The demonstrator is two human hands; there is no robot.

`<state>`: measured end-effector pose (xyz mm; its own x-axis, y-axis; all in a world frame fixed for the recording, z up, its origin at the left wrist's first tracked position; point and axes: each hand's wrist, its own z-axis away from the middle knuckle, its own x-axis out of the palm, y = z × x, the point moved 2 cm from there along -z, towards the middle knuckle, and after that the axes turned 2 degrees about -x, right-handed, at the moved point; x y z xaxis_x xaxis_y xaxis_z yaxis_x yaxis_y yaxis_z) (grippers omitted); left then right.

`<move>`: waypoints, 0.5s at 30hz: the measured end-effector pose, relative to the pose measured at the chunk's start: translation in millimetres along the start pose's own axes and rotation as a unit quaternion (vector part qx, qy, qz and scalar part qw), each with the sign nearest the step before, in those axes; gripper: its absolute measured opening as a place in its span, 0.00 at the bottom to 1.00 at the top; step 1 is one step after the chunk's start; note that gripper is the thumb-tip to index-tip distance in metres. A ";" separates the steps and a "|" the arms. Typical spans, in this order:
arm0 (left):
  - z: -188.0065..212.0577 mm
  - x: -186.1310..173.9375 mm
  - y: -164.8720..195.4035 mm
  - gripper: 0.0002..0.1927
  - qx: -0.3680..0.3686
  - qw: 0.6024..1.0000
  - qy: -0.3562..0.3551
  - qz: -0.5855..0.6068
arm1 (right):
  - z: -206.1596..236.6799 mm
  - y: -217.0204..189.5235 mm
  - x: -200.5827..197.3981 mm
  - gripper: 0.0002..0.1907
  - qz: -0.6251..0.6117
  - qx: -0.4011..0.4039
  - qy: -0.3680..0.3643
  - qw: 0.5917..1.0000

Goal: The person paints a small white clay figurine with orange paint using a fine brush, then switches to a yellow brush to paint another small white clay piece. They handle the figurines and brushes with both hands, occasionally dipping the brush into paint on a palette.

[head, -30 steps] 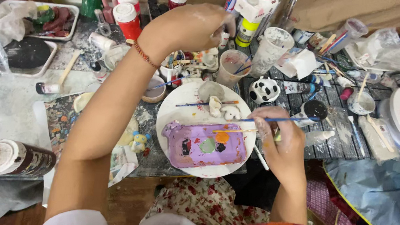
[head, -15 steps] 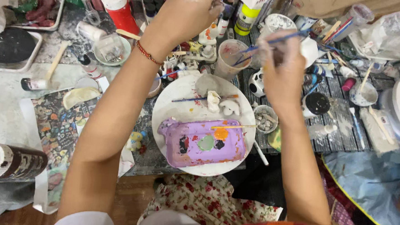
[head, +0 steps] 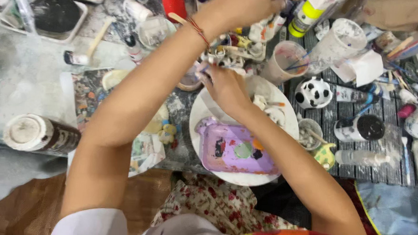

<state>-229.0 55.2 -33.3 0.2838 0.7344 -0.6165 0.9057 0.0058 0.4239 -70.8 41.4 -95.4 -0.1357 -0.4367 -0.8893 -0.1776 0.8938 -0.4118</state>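
Since half a second ago the right hand (head: 225, 87) has swung back from the cups to the far-left edge of the white plate (head: 199, 117), its fingers pinched shut around a thin paintbrush (head: 203, 68) whose tip pokes out toward the clutter beyond the plate. That brush looks light, stiff and slim, likely slick with paint, so a pinch low on the shaft, as now, seems the sure grip. On the plate's near half lies a purple tray-like piece (head: 236, 150) dotted with colours; it looks rigid and perhaps fragile, best lifted by its rim. The left hand (head: 243, 5) reaches well beyond the plate among the bottles, and whether it is closed on anything cannot be told. Right of the plate stand a spotted black-and-white cup (head: 313, 93) and a small pot of bits (head: 308, 133); far left of it lies a brown bottle (head: 41, 133) on its side.
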 end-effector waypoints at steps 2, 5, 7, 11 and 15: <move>-6.6 -5.7 4.9 0.07 0.039 0.999 0.013 0.023 | -13.5 8.4 7.5 0.15 0.029 0.031 -0.029 0.999; 1.4 -1.4 19.7 0.08 0.067 0.996 0.032 0.041 | -12.1 17.1 20.5 0.18 -0.009 0.111 -0.082 0.990; -2.8 -8.0 20.8 0.09 0.108 0.991 0.072 0.012 | -19.0 18.5 23.1 0.17 0.017 0.034 -0.043 0.998; -1.8 -10.1 17.2 0.10 -0.005 0.997 -0.039 0.064 | -13.6 25.2 29.3 0.14 0.023 0.049 0.010 0.999; -6.3 -22.4 17.3 0.10 -0.005 0.995 -0.057 0.085 | -5.0 37.5 31.4 0.11 0.001 0.036 0.026 0.999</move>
<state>-221.6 43.2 -7.9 0.4663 0.6444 -0.6061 0.8387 -0.1041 0.5345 -86.5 60.6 -137.8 -0.1874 -0.4381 -0.8792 -0.1066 0.8988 -0.4251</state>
